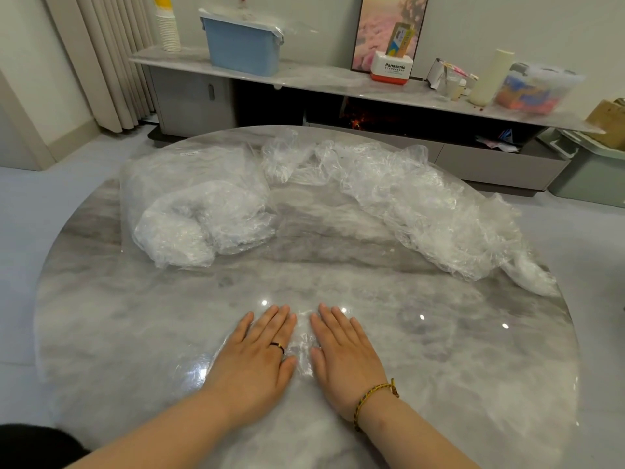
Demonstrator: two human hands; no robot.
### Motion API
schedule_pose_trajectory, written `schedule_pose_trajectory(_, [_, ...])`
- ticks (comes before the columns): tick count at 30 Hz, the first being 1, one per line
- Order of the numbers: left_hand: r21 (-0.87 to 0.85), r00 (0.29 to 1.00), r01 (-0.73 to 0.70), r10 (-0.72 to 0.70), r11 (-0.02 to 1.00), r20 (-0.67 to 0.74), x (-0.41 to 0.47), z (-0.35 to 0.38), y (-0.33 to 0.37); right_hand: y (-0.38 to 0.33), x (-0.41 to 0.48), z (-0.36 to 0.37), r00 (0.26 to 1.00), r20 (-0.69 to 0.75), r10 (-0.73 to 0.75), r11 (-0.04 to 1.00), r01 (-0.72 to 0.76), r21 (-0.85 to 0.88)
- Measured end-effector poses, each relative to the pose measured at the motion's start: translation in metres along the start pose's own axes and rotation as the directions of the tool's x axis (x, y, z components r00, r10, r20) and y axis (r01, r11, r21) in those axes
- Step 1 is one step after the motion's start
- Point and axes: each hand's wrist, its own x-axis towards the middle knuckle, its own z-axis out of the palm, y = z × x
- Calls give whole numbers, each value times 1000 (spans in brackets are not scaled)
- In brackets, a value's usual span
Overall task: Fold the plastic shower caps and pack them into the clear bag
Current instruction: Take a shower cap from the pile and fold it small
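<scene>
- The round marble counter (135,333) carried everything.
- A heap of loose shower caps (422,211) lay along its far right side.
- The clear bag (196,204) sat far left, seemingly holding packed caps.
- The left hand (257,353) and right hand (345,357) lay flat side by side, fingers straight, pressing down one flattened shower cap (302,350) near the front.

Pressed shower cap (302,348), outline indiscernible.

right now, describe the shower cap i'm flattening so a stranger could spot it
On the marble table, at its near edge, the left hand and right hand lie flat. The shower cap is the clear sheet pressed under them. Unlike the crumpled pile and the stuffed bag farther back, it lies alone, flattened.
</scene>
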Motion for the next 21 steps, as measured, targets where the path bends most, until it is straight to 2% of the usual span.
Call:
schedule_pose_trajectory(3, [-35,994,102,-100,994,49,-1,-14,-1,2,-2,-14,998,22,64,996,-65,55])
schedule_pose_trajectory(5, [-99,984,105,-118,989,-136,4,-16,-4,6,2,-16,999,-37,-2,993,6,121])
schedule_pose_trajectory(7, [-271,977,146,-181,952,-111,4,-26,-7,10,0,-25,999,27,-31,966,23,258])
schedule_pose_trajectory(9, [-398,956,199,-267,896,-123,10,-34,-16,16,1,-37,1000,5,-5,943,3,332])
schedule_pose_trajectory(11, [-504,928,243,-350,829,-128,10,-38,-27,21,1,-48,1000,-16,-15,945,20,326])
schedule_pose_trajectory(13, [-506,923,299,-380,809,-62,11,-36,-34,29,0,-56,998,54,6,962,-21,274])
schedule_pose_trajectory(15, [-473,926,349,-376,809,41,11,-39,-34,36,-2,-60,982,165,97,974,-127,185])
schedule_pose_trajectory(17, [-434,926,365,-370,824,78,11,-40,-31,40,-2,-62,957,235,168,968,-205,145])
schedule_pose_trajectory(19, [-399,933,347,-355,849,56,11,-41,-29,44,1,-58,953,201,228,939,-270,215])
schedule_pose_trajectory(21, [-370,953,293,-299,882,42,9,-43,-24,43,4,-49,959,54,278,910,-281,305])
